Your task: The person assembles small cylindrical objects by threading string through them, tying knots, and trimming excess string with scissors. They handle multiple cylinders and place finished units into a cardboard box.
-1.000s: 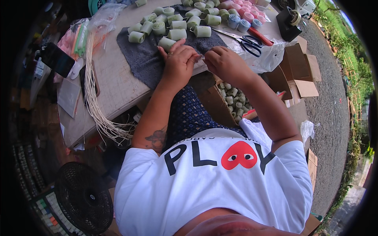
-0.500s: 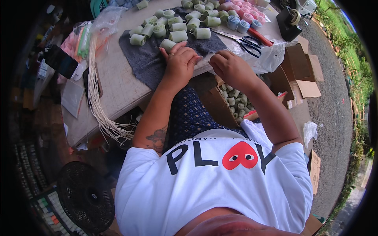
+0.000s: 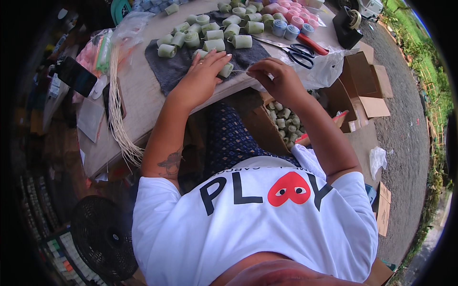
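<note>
A pale green candle (image 3: 226, 70) lies on its side at the near edge of the dark grey cloth (image 3: 164, 71). From its end a thin white wick (image 3: 240, 71) runs to my right hand (image 3: 277, 76), whose thumb and fingers pinch it. My left hand (image 3: 202, 76) rests beside this candle, fingers stretched out and spread. Its fingertips reach over another green candle (image 3: 201, 53), partly hidden beneath them. Several more green candles (image 3: 214, 45) lie just beyond, on the cloth, short wicks sticking out of some.
Scissors (image 3: 301, 56) with dark handles and a red-handled tool (image 3: 312, 44) lie right of the cloth, near pink candles (image 3: 296, 22) and blue candles (image 3: 291, 32). A bundle of white wicks (image 3: 116, 109) hangs off the table's left side. Below stands a carton (image 3: 267, 125) of green candles.
My left hand has moved left and its fingers have spread, uncovering the candle beside it. My right hand has shifted slightly and still pinches the wick.
</note>
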The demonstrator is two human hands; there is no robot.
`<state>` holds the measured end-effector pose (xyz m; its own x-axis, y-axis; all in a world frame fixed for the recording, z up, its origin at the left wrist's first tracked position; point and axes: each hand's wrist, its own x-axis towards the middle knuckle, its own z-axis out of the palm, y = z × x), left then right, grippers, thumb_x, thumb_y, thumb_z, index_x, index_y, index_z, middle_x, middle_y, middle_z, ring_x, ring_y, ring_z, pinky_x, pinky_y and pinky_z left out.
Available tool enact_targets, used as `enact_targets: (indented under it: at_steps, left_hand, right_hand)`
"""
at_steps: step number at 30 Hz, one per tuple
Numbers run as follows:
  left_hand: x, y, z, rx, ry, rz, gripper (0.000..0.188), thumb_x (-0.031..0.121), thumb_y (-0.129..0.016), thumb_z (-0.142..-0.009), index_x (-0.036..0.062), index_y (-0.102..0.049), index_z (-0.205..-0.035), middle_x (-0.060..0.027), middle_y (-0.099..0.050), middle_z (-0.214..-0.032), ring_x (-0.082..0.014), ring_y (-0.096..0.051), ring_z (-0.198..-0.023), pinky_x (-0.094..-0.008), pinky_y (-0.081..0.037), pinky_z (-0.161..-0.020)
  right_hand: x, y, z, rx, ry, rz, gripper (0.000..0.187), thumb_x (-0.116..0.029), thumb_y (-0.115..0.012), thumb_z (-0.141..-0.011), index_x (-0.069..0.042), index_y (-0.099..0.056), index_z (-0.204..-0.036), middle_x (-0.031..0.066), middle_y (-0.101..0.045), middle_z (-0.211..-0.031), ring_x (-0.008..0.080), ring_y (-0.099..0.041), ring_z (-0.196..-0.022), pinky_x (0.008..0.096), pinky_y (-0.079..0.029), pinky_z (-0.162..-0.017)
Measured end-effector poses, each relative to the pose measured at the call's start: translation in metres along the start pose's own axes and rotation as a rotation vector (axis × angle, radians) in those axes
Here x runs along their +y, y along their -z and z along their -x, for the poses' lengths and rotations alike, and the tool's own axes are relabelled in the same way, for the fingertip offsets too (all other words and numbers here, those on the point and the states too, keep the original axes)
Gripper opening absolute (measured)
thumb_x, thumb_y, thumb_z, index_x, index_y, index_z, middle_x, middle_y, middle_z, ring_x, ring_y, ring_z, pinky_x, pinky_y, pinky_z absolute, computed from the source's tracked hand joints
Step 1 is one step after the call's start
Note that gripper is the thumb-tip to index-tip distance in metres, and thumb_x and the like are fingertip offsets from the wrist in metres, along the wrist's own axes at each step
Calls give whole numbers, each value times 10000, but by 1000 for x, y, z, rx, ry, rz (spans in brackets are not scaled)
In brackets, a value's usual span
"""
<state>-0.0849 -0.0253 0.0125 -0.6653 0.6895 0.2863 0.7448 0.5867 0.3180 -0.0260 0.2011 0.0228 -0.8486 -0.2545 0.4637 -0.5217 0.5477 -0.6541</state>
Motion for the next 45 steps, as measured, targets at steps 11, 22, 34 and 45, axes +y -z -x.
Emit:
enact_targets:
  at_steps: [11, 22, 34, 45]
  left_hand:
    - [28, 18, -4, 420, -89, 407, 478, -24, -688, -762, 87, -531, -1200, -86, -559, -1226, -215, -546, -1123, -355, -437, -944]
    - [32, -9, -3, 429, -10, 1172, 429, -15, -584, -886, 50, -351, -1239, -124, -494, -1233, -167, -539, -1087, -295, -446, -942]
    - [24, -26, -4, 427, -46, 765, 448, -29, -603, -865, 47, -374, -1243, -88, -489, -1185, -162, -490, -1110, -307, -412, -945]
    - [34, -24, -11, 398, -144, 556, 474, 1, -670, -788, 58, -497, -1226, -143, -536, -1179, -317, -552, -1072, -365, -457, -891]
  right_hand:
    - [9, -12, 6, 46, -24, -97, 472, -18, -651, -776, -62, -544, -1234, 138, -567, -1077, 276, -565, -1027, 353, -450, -913]
    - [81, 52, -12, 147, -282, 706, 314, -95, -578, -822, -35, -612, -1128, 164, -608, -1117, 328, -572, -1037, 426, -458, -882]
    - [-31, 26, -29, 53, 308, 43, 256, -47, -669, -813, -117, -674, -1060, 94, -611, -935, 263, -615, -837, 337, -499, -710]
    - [-14, 19, -19, -8, 177, 113, 130, -44, -673, -798, -28, -581, -889, 103, -576, -913, 291, -608, -826, 343, -496, -699]
